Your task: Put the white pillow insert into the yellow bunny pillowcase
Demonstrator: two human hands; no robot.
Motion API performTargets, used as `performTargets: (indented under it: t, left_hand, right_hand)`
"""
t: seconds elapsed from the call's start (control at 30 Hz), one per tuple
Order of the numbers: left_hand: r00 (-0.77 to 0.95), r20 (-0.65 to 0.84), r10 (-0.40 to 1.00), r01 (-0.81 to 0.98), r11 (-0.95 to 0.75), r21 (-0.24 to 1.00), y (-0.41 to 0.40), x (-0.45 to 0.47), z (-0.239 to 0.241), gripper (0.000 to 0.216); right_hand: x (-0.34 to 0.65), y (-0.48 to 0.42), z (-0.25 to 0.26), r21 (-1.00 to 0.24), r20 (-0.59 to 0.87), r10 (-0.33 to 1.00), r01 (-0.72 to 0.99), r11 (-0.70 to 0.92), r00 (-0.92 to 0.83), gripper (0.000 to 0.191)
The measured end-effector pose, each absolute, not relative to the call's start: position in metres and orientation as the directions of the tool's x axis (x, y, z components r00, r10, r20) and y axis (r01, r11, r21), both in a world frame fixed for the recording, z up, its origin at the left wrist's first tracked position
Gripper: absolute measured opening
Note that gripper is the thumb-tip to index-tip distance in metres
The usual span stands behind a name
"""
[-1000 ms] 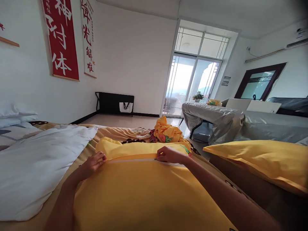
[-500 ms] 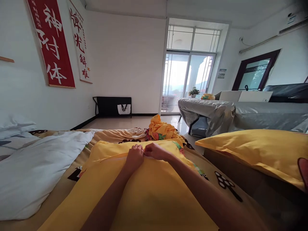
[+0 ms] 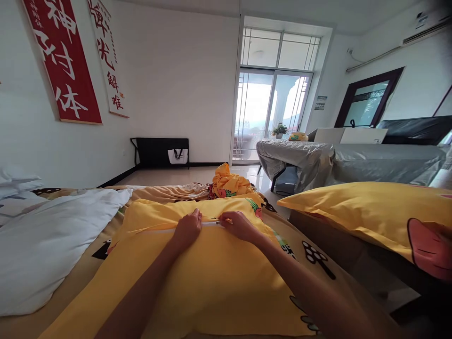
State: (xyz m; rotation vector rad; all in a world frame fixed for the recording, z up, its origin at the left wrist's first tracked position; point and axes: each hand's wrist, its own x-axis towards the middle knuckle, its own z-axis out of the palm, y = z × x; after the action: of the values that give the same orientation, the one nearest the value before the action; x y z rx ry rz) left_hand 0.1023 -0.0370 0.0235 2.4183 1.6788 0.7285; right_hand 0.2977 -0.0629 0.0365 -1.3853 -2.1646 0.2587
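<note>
A yellow pillowcase (image 3: 212,273) lies in front of me on the bed, plumped out in its middle. A pale zipper (image 3: 211,223) crosses it near the far end. My left hand (image 3: 189,228) is closed on the pillowcase fabric beside the zipper, its fingertips partly hidden. To the right of it, my right hand (image 3: 238,225) pinches the zipper pull (image 3: 218,222). A stretch of the zipper shows between the two hands. Part of a carrot print (image 3: 259,212) is visible at the pillowcase's far right corner.
A white pillow (image 3: 67,240) lies on the left of the patterned tan blanket (image 3: 293,235). Crumpled yellow fabric (image 3: 231,181) sits beyond the pillowcase. Another yellow pillow (image 3: 356,207) rests on the right. Plastic-covered furniture (image 3: 381,162) stands farther back near a glass door (image 3: 254,113).
My right hand has slid to the right along the zipper, away from my left hand, and a gap has opened between them. The view has shifted slightly.
</note>
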Motion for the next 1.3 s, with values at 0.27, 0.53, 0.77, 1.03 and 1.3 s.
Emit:
performTargets:
  t: [0.27,0.53,0.77,1.03,1.3]
  left_hand:
    - [0.316,0.344,0.884,0.841,-0.429,0.329,-0.047,0.091,0.026,0.029]
    - [0.627,0.464,0.626,0.739,-0.667,-0.100,-0.056,0.129,0.030,0.021]
    - [0.744,0.288,0.603,0.651,-0.751,-0.109,-0.049,0.191,0.046,0.027]
    - [0.528,0.320,0.787,0.825,-0.564,0.025,-0.048,0.205,0.022,0.024]
    - [0.424,0.320,0.847,0.851,-0.493,0.178,-0.042,0.201,0.024,0.034]
  right_hand:
    - [0.342,-0.089,-0.007,-0.259,0.728,0.680,0.883,0.392,-0.089,0.015]
    - [0.325,-0.100,-0.039,-0.332,0.854,0.514,0.846,0.418,0.081,0.021]
    - [0.310,-0.105,-0.048,-0.437,0.839,0.519,0.773,0.459,0.166,0.018]
    - [0.309,-0.101,-0.040,-0.574,0.759,0.601,0.695,0.434,0.251,0.017]
    - [0.337,-0.099,-0.032,-0.760,0.542,0.731,0.612,0.218,0.414,0.020]
